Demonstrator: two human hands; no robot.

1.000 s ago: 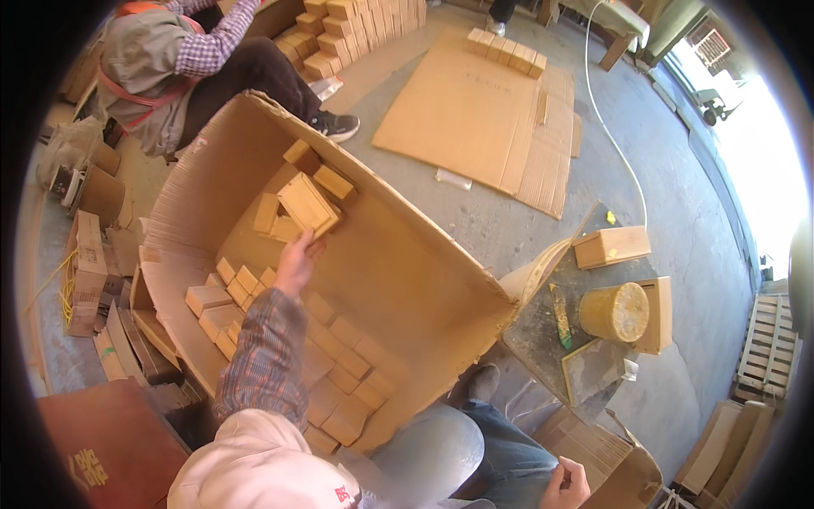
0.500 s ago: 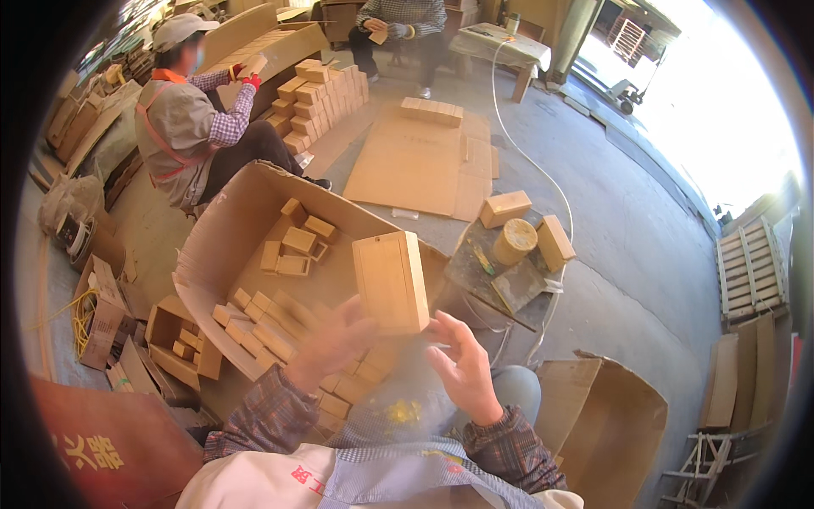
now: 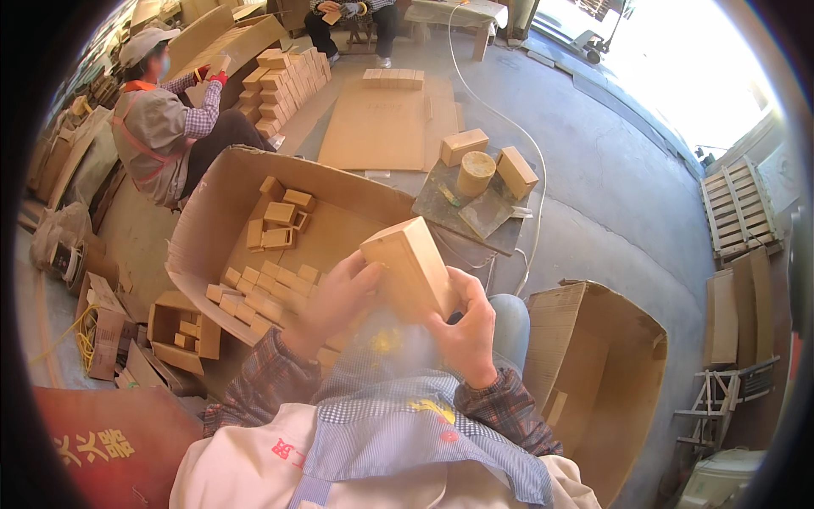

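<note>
A pale wooden box (image 3: 411, 267) is held tilted in front of me, above my lap. My right hand (image 3: 468, 327) grips its lower right end, thumb on the near side. At the box's left side, my left hand (image 3: 343, 293) presses with curled fingers, slightly blurred. Beyond it stands a big open cardboard carton (image 3: 339, 182) with several wooden boxes (image 3: 275, 293) in rows and a looser group of small boxes (image 3: 280, 216). On a small work stand (image 3: 449, 208) to the right are a round yellowish tin (image 3: 476, 173) and two wooden boxes (image 3: 515, 172).
An open cardboard box (image 3: 585, 373) stands at my right. A seated co-worker (image 3: 157, 127) handles a wooden box by a stacked pile (image 3: 284, 85). A pale hose (image 3: 530, 136) crosses the floor. Flat cardboard (image 3: 373, 127) lies ahead, and a wooden pallet (image 3: 742, 208) leans at the right.
The wooden box has turned and tilted, showing another side. My right hand, formerly apart with spread fingers, now grips it. The whole view has shifted.
</note>
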